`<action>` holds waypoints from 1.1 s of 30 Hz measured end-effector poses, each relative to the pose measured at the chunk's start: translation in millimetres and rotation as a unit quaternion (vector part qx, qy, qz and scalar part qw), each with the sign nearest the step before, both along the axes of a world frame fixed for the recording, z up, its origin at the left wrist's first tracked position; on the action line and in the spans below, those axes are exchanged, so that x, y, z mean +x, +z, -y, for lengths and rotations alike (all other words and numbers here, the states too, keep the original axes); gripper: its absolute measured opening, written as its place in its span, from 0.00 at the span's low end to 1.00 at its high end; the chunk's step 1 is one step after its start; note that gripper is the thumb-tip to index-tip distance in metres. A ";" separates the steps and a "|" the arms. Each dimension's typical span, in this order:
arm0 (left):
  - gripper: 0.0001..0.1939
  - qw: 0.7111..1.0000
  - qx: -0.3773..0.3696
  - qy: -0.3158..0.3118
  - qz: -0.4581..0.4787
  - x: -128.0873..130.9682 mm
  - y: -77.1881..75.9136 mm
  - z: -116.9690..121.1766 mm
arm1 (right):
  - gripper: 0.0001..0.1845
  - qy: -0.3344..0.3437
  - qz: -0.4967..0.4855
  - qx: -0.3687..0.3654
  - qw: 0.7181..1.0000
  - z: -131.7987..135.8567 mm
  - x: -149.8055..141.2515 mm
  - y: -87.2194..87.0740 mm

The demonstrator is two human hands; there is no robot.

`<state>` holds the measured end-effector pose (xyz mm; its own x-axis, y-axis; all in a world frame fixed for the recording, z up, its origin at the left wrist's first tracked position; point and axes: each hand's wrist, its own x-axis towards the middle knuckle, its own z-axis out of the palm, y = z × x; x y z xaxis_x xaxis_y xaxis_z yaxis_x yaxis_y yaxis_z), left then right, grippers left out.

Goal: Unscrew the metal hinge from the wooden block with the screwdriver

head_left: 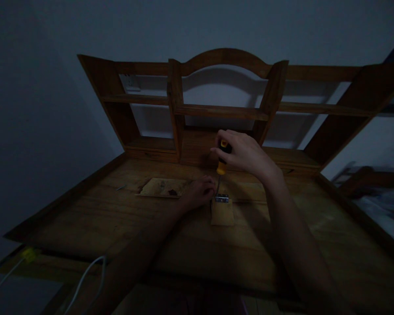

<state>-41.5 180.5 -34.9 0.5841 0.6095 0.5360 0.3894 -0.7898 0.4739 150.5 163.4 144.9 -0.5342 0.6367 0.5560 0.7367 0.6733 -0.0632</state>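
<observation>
My right hand [238,151] is wrapped round the black and yellow handle of a screwdriver [221,168], which stands nearly upright. Its thin shaft runs down to a small shiny metal hinge [222,198]. The hinge joins a small square of wood [222,213] to a longer wooden board [248,191] behind it. Just left of the hinge, my left hand [202,191] rests low with its fingers curled together near the screwdriver's tip. Whatever those fingers hold is hidden in the dim light.
A rough-edged wooden board [162,187] lies left of my left hand, with a small thin item [121,187] beyond it. At the back of the wooden desk [118,227] rises a shelf unit [221,112]. A white cable [88,267] hangs at the front left.
</observation>
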 end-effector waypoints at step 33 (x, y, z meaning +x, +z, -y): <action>0.09 1.000 0.027 -0.004 -0.001 0.1 -5.3 -4.1 | 0.17 0.033 -0.002 -0.009 0.999 1.2 -0.2 1.3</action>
<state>-41.4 184.7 -40.1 0.5900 0.5745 0.5673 0.3839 -0.8177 0.4289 150.3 162.2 146.2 -0.5726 0.6099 0.5478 0.6906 0.7189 -0.0786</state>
